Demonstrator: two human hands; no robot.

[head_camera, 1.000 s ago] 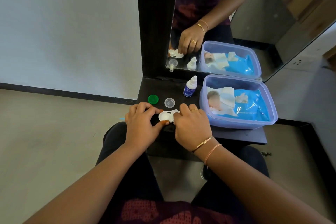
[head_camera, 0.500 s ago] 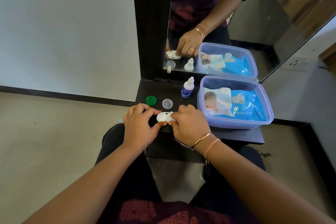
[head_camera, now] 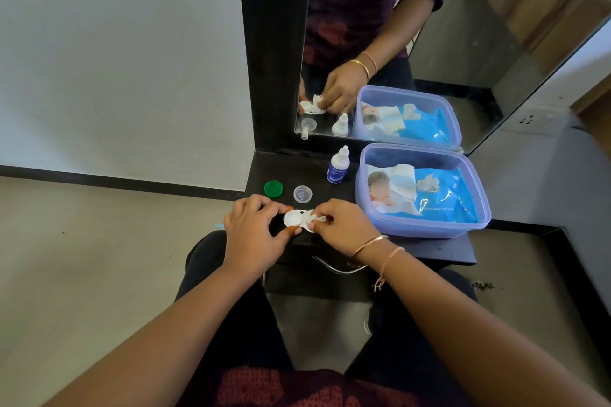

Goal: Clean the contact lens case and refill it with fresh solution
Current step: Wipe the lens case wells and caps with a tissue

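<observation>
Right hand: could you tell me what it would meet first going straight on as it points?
Probably the lens case, gripped by the left hand; the tissue pinched by the right hand seems to touch it.

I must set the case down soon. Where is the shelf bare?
Bare: behind green cap and clear cap, left of the bottle; also the strip before the tub. Crowded: left hand holds the case, right hand pinches tissue.

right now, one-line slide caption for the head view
Left hand holds the lens case while right hand pinches a tissue wad against it; green cap and clear cap lie nearby.
</observation>
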